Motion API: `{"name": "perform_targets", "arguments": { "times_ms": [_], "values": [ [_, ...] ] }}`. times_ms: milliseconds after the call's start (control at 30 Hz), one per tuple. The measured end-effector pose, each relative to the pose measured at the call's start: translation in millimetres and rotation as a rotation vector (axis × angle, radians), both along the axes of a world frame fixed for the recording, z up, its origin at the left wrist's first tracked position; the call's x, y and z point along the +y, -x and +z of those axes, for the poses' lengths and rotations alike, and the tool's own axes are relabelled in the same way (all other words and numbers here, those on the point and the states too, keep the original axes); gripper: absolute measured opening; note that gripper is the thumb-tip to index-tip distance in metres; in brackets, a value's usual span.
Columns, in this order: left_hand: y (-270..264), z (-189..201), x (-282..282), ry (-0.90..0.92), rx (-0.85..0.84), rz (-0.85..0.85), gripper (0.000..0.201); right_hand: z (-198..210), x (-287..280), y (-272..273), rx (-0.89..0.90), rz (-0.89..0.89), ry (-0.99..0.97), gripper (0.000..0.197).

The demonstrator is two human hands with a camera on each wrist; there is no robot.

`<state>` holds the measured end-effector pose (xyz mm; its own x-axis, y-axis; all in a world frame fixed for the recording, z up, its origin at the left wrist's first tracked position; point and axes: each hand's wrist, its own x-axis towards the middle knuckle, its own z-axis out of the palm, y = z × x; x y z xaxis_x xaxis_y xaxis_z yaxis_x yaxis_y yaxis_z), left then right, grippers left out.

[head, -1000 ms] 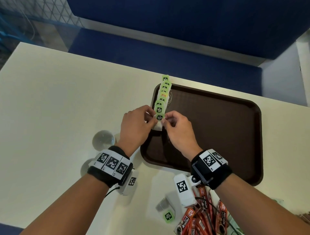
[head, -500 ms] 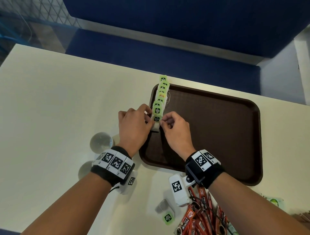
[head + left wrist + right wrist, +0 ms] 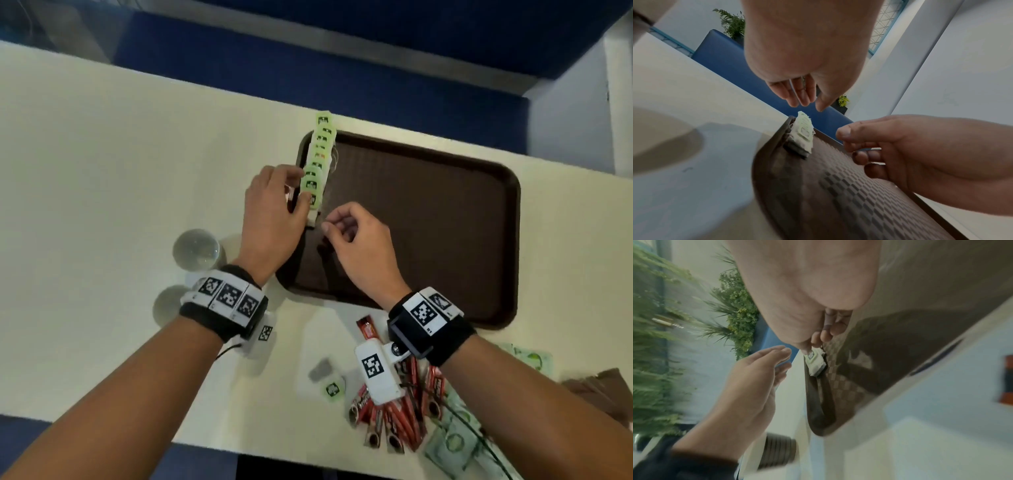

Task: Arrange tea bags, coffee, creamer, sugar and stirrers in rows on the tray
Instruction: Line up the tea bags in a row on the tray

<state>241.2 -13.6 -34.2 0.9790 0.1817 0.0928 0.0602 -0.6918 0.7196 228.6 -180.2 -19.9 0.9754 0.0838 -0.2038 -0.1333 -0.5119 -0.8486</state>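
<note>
While a row of tea bags (image 3: 318,161) is lying along the brown tray's (image 3: 445,240) nine o'clock edge, two hands are hovering at its near end.
The left hand (image 3: 274,212) is hanging relaxed, holding nothing; the right hand (image 3: 356,246) is loosely curled, also holding nothing.

Bare forearms, black wristbands (image 3: 432,334) both sides, white square-code marker plates (image 3: 228,297) on top, white camera block (image 3: 376,370) under right wrist.
</note>
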Motion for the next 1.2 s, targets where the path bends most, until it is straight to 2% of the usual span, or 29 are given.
{"name": "perform_targets", "arguments": {
  "times_ms": [200, 300, 400, 500, 600, 767, 833, 933, 1067, 1200],
  "values": [
    [27, 9, -25, 0.152, 0.006, -0.165, 0.019, 13, -30, 84, -0.039, 0.268, 0.209, 0.016],
    [44, 6, -39, 0.151, 0.039, -0.245, 0.016, 8, -46, 131, 0.018, 0.451, 0.413, 0.032],
    [59, 5, -49, 0.166, 0.074, -0.278, 0.014, -1, -56, 167, -0.003, 0.585, 0.639, 0.049],
    [72, 5, -55, 0.171, 0.111, -0.282, 0.015, -8, -57, 187, -0.052, 0.630, 0.774, 0.054],
    [79, 7, -58, 0.188, 0.121, -0.281, 0.014, -10, -54, 194, -0.092, 0.620, 0.814, 0.051],
    [83, 11, -55, 0.200, 0.123, -0.278, 0.014, -10, -50, 192, 0.021, 0.633, 0.660, 0.027],
    [83, 13, -49, 0.233, 0.132, -0.259, 0.014, -6, -49, 186, 0.118, 0.632, 0.504, 0.018],
    [82, 19, -35, 0.327, 0.222, -0.267, 0.011, 13, -49, 164, 0.248, 0.499, 0.244, 0.017],
    [85, 28, -14, 0.465, 0.326, -0.384, 0.016, 35, -46, 115, 0.138, 0.368, 0.104, 0.015],
    [84, 26, -1, 0.476, 0.276, -0.350, 0.019, 36, -36, 60, 0.053, 0.243, 0.067, 0.008]
  ]
}}
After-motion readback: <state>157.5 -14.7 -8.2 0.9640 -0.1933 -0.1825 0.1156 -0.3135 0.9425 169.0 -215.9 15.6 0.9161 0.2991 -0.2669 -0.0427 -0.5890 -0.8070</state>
